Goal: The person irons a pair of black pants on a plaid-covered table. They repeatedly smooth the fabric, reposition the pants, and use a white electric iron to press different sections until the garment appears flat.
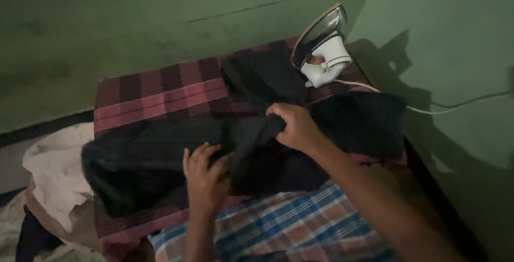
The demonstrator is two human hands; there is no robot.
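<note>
A dark, almost black garment (144,160) lies spread across a table covered with a red and maroon checked cloth (155,98). My right hand (294,128) is closed on a bunched fold of the garment near its middle. My left hand (206,179) rests flat on the garment just to the left, fingers pressed on the fabric. A white and silver clothes iron (322,45) stands on its heel at the back right of the table, beyond the garment.
A blue and orange plaid cloth (289,230) covers the near side of the table. The iron's white cord (455,104) runs right along the green wall (134,21). A pile of pale clothes (56,176) lies at the left.
</note>
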